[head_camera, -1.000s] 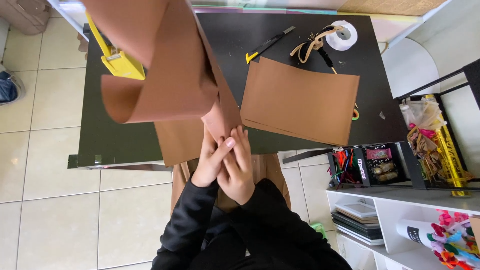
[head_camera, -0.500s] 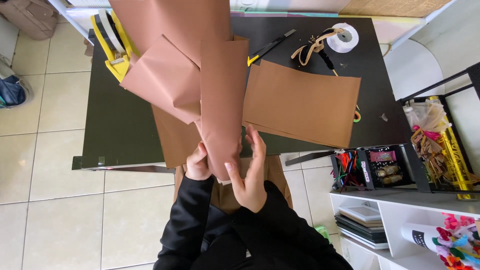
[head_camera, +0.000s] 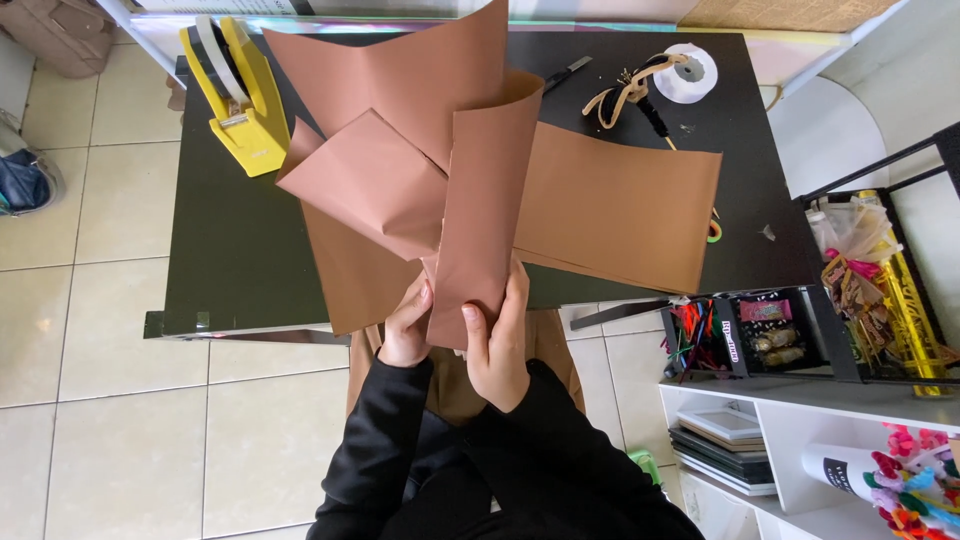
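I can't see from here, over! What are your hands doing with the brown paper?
Left hand and right hand both grip the folded brown paper wrap at its base. Wrap raised above the black table. Flat brown sheet lies beneath. Nothing in the way.

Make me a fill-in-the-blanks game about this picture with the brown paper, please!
1. Both hands, left and right, hold folded ____ paper.
2. The tape dispenser on the table is ____.
3. The table top is ____.
4. The person's sleeves are ____.

Missing words: brown; yellow; black; black
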